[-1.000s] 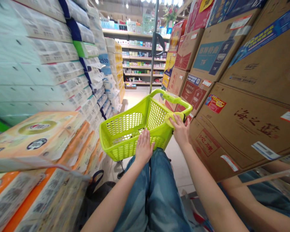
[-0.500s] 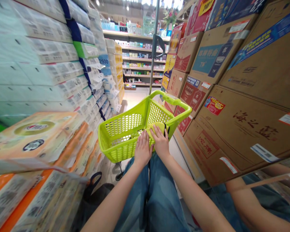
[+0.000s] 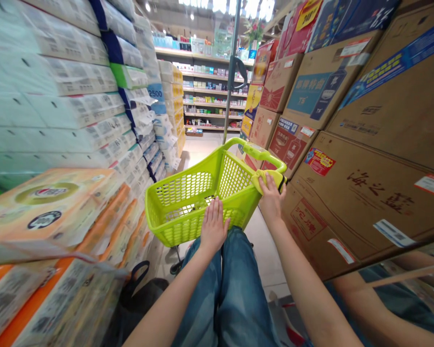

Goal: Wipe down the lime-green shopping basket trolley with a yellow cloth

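Lime-green plastic shopping basket (image 3: 183, 224), full of little holes, stands on wheels right in front of the person's blue jeans (image 3: 231, 289). The left hand (image 3: 214, 226) lies open on its near edge. The right hand (image 3: 271, 197) squeezes a soft yellow cloth (image 3: 264, 182) against the right rim. Big cardboard boxes (image 3: 369, 202) on the right say 海之蓝, and paper packs (image 3: 155, 91) on the left show 2500.

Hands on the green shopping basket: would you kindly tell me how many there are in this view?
2. The left hand rests on the near rim of the green shopping basket; the right hand is at the rim's right corner, over a yellow item.
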{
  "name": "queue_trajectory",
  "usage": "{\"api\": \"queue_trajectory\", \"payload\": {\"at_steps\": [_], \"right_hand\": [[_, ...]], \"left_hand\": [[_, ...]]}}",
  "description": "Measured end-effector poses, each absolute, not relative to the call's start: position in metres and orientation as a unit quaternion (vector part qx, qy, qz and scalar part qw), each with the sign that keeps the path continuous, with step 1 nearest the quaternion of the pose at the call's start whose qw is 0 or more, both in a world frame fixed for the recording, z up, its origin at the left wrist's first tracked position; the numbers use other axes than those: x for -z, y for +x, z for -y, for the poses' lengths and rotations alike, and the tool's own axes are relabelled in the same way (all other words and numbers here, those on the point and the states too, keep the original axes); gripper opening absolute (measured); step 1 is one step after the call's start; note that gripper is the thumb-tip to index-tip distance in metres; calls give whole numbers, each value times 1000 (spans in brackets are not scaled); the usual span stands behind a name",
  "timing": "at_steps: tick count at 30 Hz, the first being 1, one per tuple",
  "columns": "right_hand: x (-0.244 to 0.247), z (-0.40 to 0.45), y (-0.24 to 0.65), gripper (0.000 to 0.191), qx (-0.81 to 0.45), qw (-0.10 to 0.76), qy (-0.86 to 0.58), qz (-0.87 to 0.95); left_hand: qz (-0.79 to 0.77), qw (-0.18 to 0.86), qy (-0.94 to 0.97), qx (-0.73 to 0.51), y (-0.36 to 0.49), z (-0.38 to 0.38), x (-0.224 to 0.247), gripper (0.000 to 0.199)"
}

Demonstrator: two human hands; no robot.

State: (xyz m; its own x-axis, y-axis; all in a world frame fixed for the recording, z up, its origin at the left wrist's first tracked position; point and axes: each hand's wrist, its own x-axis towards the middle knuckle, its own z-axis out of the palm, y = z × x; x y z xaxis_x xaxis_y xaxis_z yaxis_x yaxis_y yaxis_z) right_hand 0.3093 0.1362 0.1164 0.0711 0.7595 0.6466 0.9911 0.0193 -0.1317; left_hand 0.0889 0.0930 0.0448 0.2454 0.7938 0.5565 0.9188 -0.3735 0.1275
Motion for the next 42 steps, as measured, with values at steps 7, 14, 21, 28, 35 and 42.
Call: {"api": "queue_trajectory", "payload": {"at_steps": [7,14,21,28,35,42], "right_hand": [[-80,-109,222,64,157,249,-586,755],[-89,-110,241,65,171,247,-546,782],[-118,-140,322,65,213,285,-639,682],[-103,-131,275,70,189,293,-637,687],[-82,-111,218,58,159,252,-554,777],[-112,-129,293,64,197,257,-594,737]], "left_hand": [[537,121,-785,284,87,-94,-42,68],[538,114,-785,286,86,-93,-43,70],[540,116,-786,278,86,-93,-45,70],[534,121,-784,293,87,-94,-41,70],[535,121,-785,290,86,-95,-40,69],[538,124,-788,273,85,-94,-43,68]]}}
